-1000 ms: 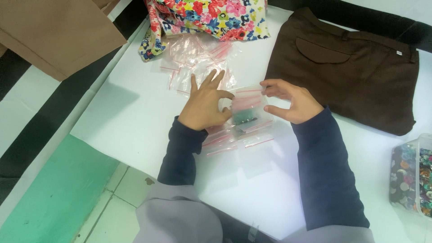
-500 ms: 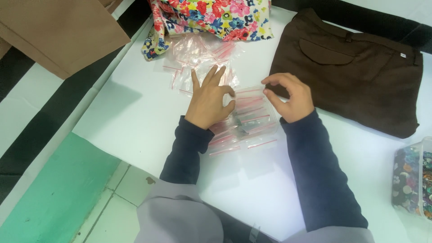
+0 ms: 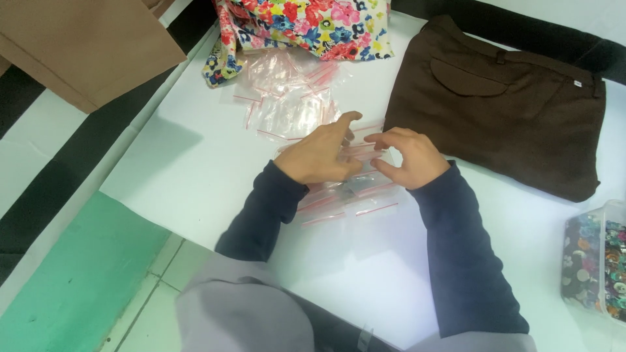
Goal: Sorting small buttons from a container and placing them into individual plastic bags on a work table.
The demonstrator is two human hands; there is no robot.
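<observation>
A folded dark brown fabric garment (image 3: 502, 104) lies just beyond the right hand (image 3: 411, 160), on the white table (image 3: 189, 163). Both the right and left hand (image 3: 323, 156) pinch a small clear plastic zip bag with a red seal strip (image 3: 362, 151) between their fingertips, above more such bags (image 3: 345, 202).

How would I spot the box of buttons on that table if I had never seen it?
Start at the white table and find the folded dark brown trousers at its far right. Below them, at the picture's right edge, sits a clear plastic box. Unlike the flat clear bags nearby, it is packed with small round multicoloured buttons.
</observation>
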